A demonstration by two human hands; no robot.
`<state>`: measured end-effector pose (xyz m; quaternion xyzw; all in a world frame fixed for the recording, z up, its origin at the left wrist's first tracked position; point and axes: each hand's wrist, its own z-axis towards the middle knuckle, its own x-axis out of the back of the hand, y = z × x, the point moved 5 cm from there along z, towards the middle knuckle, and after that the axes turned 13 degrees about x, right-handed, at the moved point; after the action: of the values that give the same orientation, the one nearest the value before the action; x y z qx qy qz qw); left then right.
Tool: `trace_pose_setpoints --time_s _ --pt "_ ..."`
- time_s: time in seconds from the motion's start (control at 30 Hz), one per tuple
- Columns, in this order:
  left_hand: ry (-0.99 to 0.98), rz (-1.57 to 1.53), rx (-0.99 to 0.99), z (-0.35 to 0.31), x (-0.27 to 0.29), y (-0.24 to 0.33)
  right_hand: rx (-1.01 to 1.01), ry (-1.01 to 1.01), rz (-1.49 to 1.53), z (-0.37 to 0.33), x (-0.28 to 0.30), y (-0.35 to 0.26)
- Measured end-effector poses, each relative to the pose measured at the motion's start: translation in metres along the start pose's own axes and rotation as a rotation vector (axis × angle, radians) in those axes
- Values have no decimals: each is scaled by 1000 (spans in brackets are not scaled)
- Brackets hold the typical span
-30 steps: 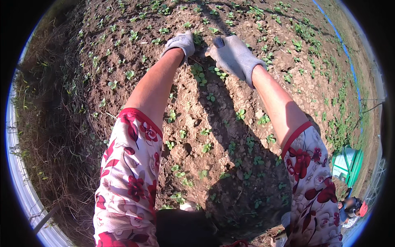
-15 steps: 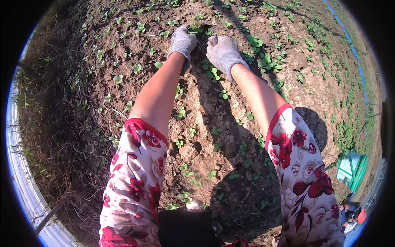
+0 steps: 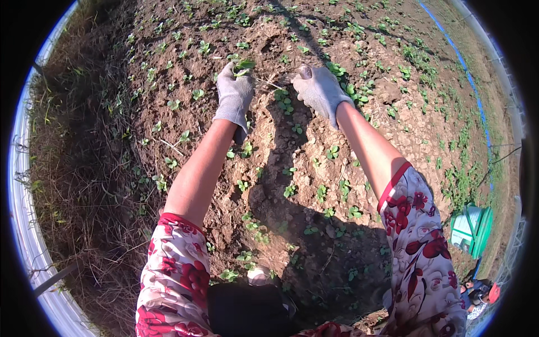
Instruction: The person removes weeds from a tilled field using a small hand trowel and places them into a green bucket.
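One gloved left hand grasps a leafy green plant above sunlit soil — the right hand, apart from it, looks partly curled, its grip impossible to tell — seemingly a plant-lifting step, the next move calling for sparing nearby seedlings.

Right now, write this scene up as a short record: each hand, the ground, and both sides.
Left hand: grey-gloved, holding a green leafy plant
Right hand: grey-gloved, fingers curled; contents unclear
Ground: brown soil with small seedlings, partly shaded
Left side: brownish grass
Right side: blue line, green container, another person
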<state>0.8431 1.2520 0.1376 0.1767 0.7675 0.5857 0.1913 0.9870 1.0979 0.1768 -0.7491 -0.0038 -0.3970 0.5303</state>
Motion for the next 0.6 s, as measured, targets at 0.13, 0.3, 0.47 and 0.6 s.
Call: trace_pose_setpoints --time_s 0.13,0.3,0.47,0.6 --pt "-1 -121 60 -52 19 15 -5 -27 -36 -57 46 -14" --pt "-78 -63 107 -106 3 6 -16 -82 -102 -151 131 -9" --pt "-223 40 121 -136 -17 15 4 -180 -678 -272 239 21" --pt "-338 260 13 -154 -49 59 -295 -25 -543 -368 290 53"
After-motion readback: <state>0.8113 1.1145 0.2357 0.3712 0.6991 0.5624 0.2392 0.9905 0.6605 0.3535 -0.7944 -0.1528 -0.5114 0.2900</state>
